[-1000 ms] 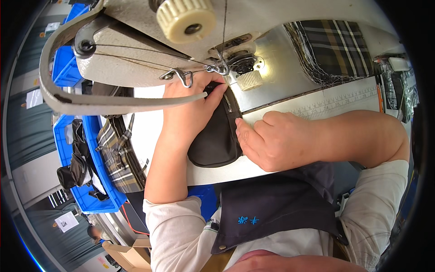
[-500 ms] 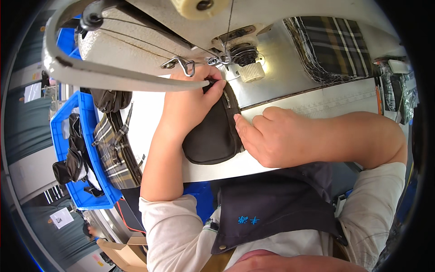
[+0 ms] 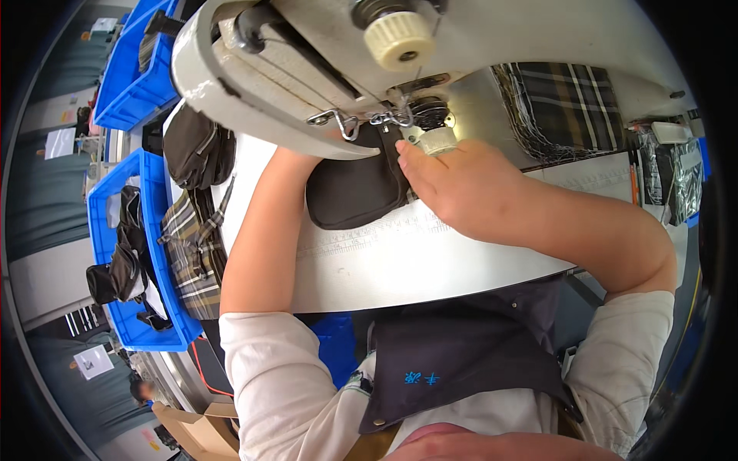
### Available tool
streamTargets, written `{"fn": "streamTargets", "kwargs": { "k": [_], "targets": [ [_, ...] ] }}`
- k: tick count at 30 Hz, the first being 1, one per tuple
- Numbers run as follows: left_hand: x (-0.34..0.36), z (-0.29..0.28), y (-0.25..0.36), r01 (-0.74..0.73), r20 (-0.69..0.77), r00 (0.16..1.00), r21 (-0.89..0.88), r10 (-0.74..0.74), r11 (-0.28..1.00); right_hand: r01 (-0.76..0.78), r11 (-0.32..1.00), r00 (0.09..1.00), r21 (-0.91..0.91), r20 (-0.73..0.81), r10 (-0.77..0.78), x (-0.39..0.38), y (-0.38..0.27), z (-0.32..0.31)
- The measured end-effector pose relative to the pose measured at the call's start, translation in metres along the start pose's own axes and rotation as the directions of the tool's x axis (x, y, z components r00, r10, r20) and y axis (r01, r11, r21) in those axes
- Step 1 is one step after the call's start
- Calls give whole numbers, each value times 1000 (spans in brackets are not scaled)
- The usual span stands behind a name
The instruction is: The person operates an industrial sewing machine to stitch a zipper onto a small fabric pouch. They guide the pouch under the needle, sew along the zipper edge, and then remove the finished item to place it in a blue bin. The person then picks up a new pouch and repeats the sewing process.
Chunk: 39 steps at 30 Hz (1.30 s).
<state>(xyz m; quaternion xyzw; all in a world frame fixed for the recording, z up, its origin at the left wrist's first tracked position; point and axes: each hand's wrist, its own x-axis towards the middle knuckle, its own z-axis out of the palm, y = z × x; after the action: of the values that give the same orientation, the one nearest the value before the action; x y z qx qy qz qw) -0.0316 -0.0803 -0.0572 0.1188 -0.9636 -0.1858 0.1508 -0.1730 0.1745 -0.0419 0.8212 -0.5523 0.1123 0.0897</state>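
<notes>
- Nearest: dark apron (image 3: 469, 361) and white sleeves at the lower edge; both forearms run up from there onto the pale sewing table (image 3: 400, 265).
- Right hand (image 3: 453, 184): flat, fingers together, pressing on the right edge of the black fabric piece (image 3: 355, 192); fingertips just beside the needle area (image 3: 419, 123).
- Left hand: hidden under the sewing machine head (image 3: 307, 69); only the left forearm (image 3: 265, 230) shows, going in at the piece's left side. Can't tell whether it grips or lies flat.
- Black fabric piece: on the table right below the machine head, between the two arms. Rounded lower edge faces the person, top edge tucked under the head. Long axis roughly left-right. The right hand is the one seen touching it.
- In the way: the machine head overhangs the piece's far half and blocks the view of the needle contact.
- Further out: plaid fabric stack (image 3: 569, 107) behind on the right, well apart from the hand.
- Left side: blue bins (image 3: 165, 253) holding dark bags and plaid cloth; another blue bin (image 3: 134, 84) farther back.
</notes>
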Motion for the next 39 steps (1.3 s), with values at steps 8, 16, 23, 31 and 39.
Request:
{"fn": "streamTargets", "kwargs": {
  "k": [8, 16, 23, 31, 39],
  "targets": [
    [11, 24, -29, -97, -131, 987, 10, 97, 995, -49, 999, 998, 6, 29, 49, -1, 2, -5],
    [-26, -47, 67, 75, -50, 996, 33, -73, 997, -64, 998, 981, -11, -182, 61, 0, 5, 1],
    [-62, -39, 98, -63, 92, 994, -49, 67, 997, 0, 998, 992, 61, -126, 8, -1, -1, -13],
    [-63, -34, 100, -68, 84, 994, -40, 71, 997, 52, 994, 995, 91, -91, -44, -4, -6, -15],
    [-59, -37, 98, -26, 105, 994, -25, 29, 999, 64, 994, 987, 83, -150, -51, -2, -6, -15]
  ]
}}
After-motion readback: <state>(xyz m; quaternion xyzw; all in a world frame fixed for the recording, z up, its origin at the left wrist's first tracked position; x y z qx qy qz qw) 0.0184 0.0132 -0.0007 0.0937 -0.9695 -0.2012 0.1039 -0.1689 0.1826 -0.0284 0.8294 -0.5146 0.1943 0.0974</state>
